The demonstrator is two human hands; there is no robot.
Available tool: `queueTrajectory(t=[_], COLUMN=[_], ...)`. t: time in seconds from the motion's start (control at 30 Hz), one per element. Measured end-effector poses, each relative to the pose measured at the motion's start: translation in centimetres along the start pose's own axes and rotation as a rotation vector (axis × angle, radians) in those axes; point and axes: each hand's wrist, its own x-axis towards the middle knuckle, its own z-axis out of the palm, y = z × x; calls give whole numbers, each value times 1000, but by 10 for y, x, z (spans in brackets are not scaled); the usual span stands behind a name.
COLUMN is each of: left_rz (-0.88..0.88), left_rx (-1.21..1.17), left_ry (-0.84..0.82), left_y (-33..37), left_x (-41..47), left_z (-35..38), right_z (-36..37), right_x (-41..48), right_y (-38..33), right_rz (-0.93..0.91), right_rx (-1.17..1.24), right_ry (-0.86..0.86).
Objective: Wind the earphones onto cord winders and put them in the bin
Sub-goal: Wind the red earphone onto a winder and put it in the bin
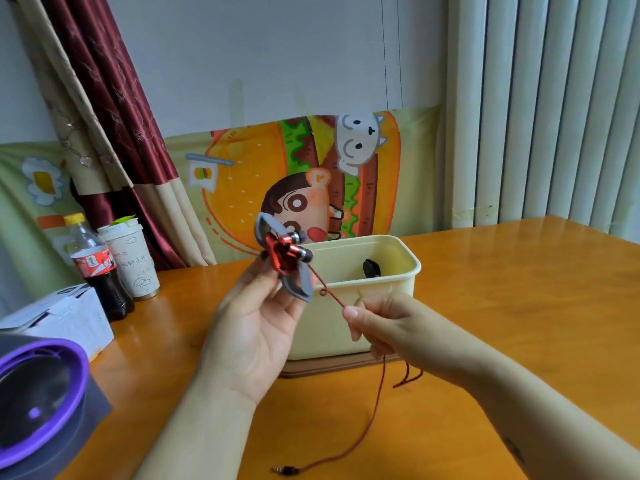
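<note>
My left hand (258, 327) holds a grey cord winder (300, 284) upright in front of the cream bin (381, 271). Two red metallic earbuds (289, 249) sit against the winder's middle, with a few turns of red cord around it. My right hand (377, 318) pinches the red cord (330, 294) a short way below and right of the winder, keeping it taut. The rest of the cord hangs down to the table and ends in a jack plug (285, 470) near the front edge. A dark object (371, 268) lies inside the bin.
The bin stands on a brown lid (332, 367) on the orange wooden table (519, 306). At the left are a cola bottle (98, 268), a paper cup (133, 259), a white box (65, 317) and a grey container with a purple rim (38, 403).
</note>
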Motion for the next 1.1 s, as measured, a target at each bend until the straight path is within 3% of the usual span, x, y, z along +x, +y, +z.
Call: queueTrajectory(t=[0.1,0.2,0.37,0.5,0.67,0.8,0.93,1.1], left_rz=[85,128,126,125,174,227,250,306], left_rx=[-96,-126,-115,-171,-238,-239,-240,-252], left_ry=[140,258,275,275,221,201,188,114], left_y=[7,12,8,13,39,58,73,102], left_x=[9,12,8,7,15,17,9,-3], left_z=[-8,-13,-4,8,42,66,87,108], right_z=[-9,-18,-20,-32,-53,-57,-58,-61], right_x=[-1,1,5,-2,-11,-17,-19,-15], right_y=[3,10,25,32,17,5,-3,-31], right_rz=[79,144,304,427,450,514,647,619], right_rx=[-52,-144,-248,-101,365,424,126,-256], right_ry=[-39,47,21,-19,-29,-16,62,156])
